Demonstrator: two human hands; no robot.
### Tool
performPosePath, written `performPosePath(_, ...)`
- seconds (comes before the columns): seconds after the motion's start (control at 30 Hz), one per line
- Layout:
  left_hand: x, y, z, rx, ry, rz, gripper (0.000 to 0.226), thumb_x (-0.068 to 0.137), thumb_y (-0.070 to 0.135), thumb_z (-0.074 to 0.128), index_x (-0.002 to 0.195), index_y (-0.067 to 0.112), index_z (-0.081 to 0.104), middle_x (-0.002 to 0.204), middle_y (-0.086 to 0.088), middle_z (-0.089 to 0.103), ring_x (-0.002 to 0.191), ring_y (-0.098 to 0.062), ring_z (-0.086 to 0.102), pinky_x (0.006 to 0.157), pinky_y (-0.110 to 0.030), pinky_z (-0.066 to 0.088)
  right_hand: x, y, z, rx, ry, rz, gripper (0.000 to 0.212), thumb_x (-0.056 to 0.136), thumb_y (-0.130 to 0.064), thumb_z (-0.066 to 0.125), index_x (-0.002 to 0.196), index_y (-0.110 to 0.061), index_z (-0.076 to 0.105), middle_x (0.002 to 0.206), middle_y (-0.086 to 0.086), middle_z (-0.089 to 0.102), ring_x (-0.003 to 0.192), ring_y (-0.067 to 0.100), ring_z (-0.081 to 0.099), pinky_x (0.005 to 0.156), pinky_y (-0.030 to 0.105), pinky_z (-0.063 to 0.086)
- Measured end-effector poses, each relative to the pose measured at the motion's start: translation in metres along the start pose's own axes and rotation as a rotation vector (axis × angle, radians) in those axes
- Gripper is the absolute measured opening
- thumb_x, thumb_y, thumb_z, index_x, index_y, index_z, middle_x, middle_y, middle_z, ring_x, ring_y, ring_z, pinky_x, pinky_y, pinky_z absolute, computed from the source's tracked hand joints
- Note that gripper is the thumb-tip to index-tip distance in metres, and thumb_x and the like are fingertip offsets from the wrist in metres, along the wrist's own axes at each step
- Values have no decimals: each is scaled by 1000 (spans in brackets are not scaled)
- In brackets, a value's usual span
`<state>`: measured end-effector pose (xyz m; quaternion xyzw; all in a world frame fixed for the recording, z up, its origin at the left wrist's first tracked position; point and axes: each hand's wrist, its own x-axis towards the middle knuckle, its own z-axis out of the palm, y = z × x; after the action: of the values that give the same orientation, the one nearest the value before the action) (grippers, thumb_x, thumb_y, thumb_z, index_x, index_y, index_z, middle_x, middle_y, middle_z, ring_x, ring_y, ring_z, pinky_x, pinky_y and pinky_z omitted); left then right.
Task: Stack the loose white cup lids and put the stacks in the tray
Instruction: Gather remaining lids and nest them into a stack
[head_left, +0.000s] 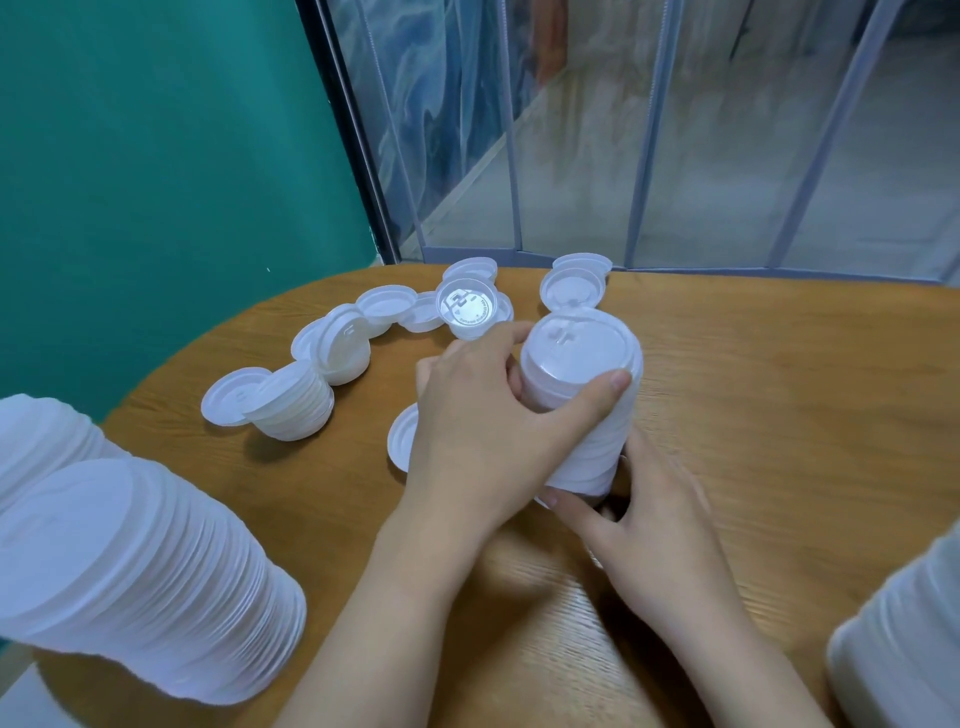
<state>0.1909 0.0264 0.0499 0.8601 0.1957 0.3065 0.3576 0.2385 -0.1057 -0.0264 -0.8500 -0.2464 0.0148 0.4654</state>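
A tall stack of white cup lids (582, 374) stands in the middle of the round wooden table (779, 415). My left hand (478, 431) grips the stack from the left, thumb across its front near the top. My right hand (644, 514) holds the stack's base from the right and below. Loose white lids (384, 306) lie scattered behind, with a short leaning pile (293, 410) at the left and one lid (402, 441) partly hidden under my left hand. Two large finished stacks (145, 582) stand at the near left. No tray is plainly in view.
A teal wall (156, 156) rises behind the table at the left, and clear plastic curtain strips (649, 130) hang at the back. A pale sleeve or cloth (904, 639) fills the lower right corner. Two lids (574, 283) lie near the table's far edge.
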Motion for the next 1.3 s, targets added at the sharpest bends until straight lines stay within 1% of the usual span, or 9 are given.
performPosePath(0.27,1,-6,-1,19,-52,-70,65,61,87,61,101,37,70,68,33,52,75,-5,49,84,-41,49,0,-4,-1,3,-25,16,56,68,-64,67,118,-41,55,96,-23,63,94,6,54,101,56,45)
performPosePath(0.37,-1,-9,-2,0,-68,-79,66,59,89,63,102,39,69,65,19,49,85,-13,54,78,-33,46,-1,-4,-2,10,-18,21,53,68,-66,67,114,-43,54,87,-22,61,87,0,51,102,58,44)
performPosePath(0.5,0,-12,-4,-13,-94,-104,70,57,91,64,104,40,69,70,17,50,93,-20,58,75,-30,43,-1,-3,-1,13,-6,34,48,72,-54,78,112,-41,54,80,-21,58,86,-5,49,103,58,43)
performPosePath(0.77,-1,-12,-3,-47,-81,-85,69,57,90,66,103,39,70,67,19,51,86,-14,56,85,-46,53,0,-4,-1,-1,-9,48,48,72,-53,78,112,-40,55,79,-21,57,87,-9,45,103,56,42)
performPosePath(0.93,1,-19,-14,3,-27,-94,84,64,93,51,125,37,64,84,12,60,98,-18,59,92,-41,50,-1,-3,-1,-7,-2,53,47,73,-52,81,110,-39,55,75,-20,55,86,-11,46,102,56,43)
performPosePath(1.0,-1,-33,-21,22,41,-89,67,80,85,45,123,37,61,92,12,63,99,-10,60,96,-48,49,-1,-3,-1,-13,-5,49,46,74,-53,81,109,-39,54,74,-20,54,87,-11,46,102,55,43)
performPosePath(1.07,-8,-50,-24,101,102,-98,43,91,66,56,122,36,59,97,15,61,99,-3,58,99,-50,48,-2,-3,-2,-8,-4,44,44,74,-53,80,106,-39,53,74,-20,55,89,-12,46,102,54,43)
performPosePath(1.17,-24,-78,-23,273,72,-129,37,94,39,69,128,26,61,110,14,58,111,-13,55,104,-37,37,-3,-4,-3,-5,-6,41,43,74,-52,80,105,-39,53,75,-19,56,92,-12,46,101,53,43)
performPosePath(1.3,-33,-95,-21,481,-62,-142,38,92,47,69,126,31,63,120,17,58,119,-12,48,97,-26,22,-3,-5,-3,-6,-20,41,43,74,-54,80,105,-40,53,79,-19,58,89,0,50,94,48,44)
